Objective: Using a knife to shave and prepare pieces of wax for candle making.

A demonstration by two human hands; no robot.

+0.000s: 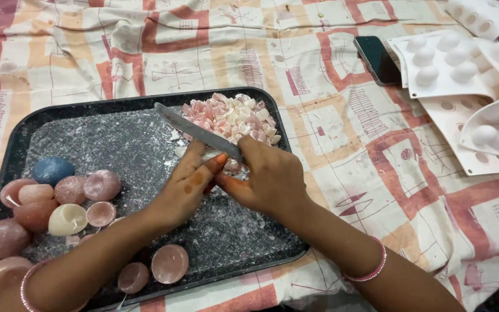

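1. Pink and white soap cubes [232, 118] lie heaped at the far right of one dark tray [116, 144].
2. One knife [197, 132]: right hand [267, 179] has its grip clamped on the handle; left hand [189, 185] pinches a small piece under the blade.
3. About a dozen round soap domes [59, 202], one of them blue, sit near left.
4. Three white moulds [451, 63] and one dark phone [376, 58] lie far right on the patterned cloth [319, 86].
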